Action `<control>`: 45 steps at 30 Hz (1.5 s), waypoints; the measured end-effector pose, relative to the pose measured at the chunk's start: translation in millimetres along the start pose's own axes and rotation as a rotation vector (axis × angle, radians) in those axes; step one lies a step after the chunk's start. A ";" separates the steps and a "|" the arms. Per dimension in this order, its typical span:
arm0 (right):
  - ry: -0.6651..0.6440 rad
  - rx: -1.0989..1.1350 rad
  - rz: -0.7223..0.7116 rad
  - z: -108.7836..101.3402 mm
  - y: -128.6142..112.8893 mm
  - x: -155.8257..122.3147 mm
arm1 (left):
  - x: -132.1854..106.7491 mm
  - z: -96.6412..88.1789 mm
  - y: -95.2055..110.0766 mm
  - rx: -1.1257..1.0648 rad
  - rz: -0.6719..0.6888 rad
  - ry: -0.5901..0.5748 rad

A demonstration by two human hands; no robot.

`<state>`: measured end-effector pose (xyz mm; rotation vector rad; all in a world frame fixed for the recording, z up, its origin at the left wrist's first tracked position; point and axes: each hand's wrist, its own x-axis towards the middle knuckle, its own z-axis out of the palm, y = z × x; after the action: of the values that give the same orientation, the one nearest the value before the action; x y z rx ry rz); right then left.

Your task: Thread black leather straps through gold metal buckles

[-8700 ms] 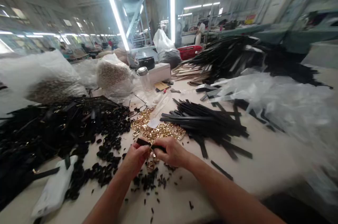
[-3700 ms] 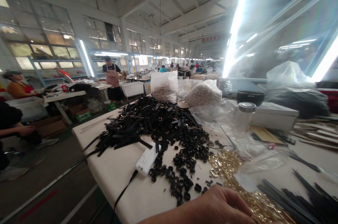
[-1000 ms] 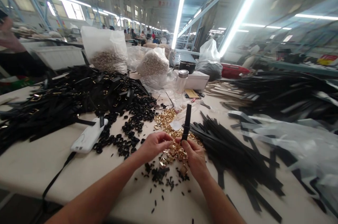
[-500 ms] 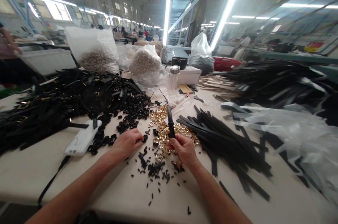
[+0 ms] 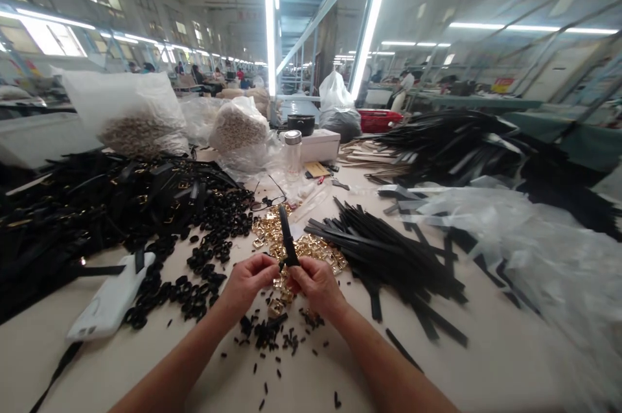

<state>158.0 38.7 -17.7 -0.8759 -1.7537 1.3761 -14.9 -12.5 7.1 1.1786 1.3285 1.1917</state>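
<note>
My right hand point(image 5: 317, 284) grips the lower end of a narrow black strap point(image 5: 286, 239) that stands up and leans away from me. My left hand point(image 5: 249, 279) meets it from the left, its fingertips pinched at the strap's base; what they pinch is too small to make out. Both hands hover just above a pile of gold metal buckles point(image 5: 301, 248). Small black loops point(image 5: 204, 264) lie scattered to the left. A bundle of loose black straps point(image 5: 383, 246) lies to the right. Tiny black scraps point(image 5: 272, 335) dot the table under my wrists.
A large heap of black straps with buckles point(image 5: 97, 205) fills the left. A white device with a cable point(image 5: 109, 301) lies at front left. Plastic bags of small parts point(image 5: 131, 115), a jar point(image 5: 292, 152), a white box point(image 5: 318, 144) and clear plastic sheeting point(image 5: 510, 231) stand around.
My left hand came back from the black loops to the strap's base and now pinches there beside my right hand. The strap stays upright in my right hand.
</note>
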 end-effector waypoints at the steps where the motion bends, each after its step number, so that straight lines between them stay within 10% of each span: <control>1: 0.002 0.002 0.001 0.1 0.1 0.3 | 0.7 3.3 -2.5 -0.036 -0.009 0.021; 8: 0.031 -0.012 -0.001 -0.2 -1.1 1.9 | 5.0 -17.4 -1.9 -0.016 -0.006 0.103; 14: 0.008 -0.275 -0.090 -2.2 -3.8 0.2 | -0.6 -47.7 9.5 0.517 0.047 -0.041; 18: 0.016 -0.395 -0.132 -2.8 -8.5 -0.5 | -3.4 -64.3 10.3 0.934 0.109 0.075; 24: 0.006 -0.457 -0.143 -2.1 -8.3 -0.8 | 0.1 -72.5 8.2 1.147 0.136 -0.032; 31: -0.006 -0.470 -0.132 -1.7 -8.2 -1.2 | 3.0 -69.4 0.8 1.015 0.188 -0.077; 40: 0.009 -0.398 -0.125 -2.6 -8.0 -1.1 | 6.9 -26.8 10.4 0.048 -0.109 -0.037; 45: 0.030 -0.387 -0.119 -2.3 -7.7 -1.2 | 8.3 -4.0 -0.4 -0.121 -0.123 0.013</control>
<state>160.0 37.3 -10.0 -0.9695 -2.0509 0.9564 -19.5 -4.5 6.5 0.9901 1.3008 1.1756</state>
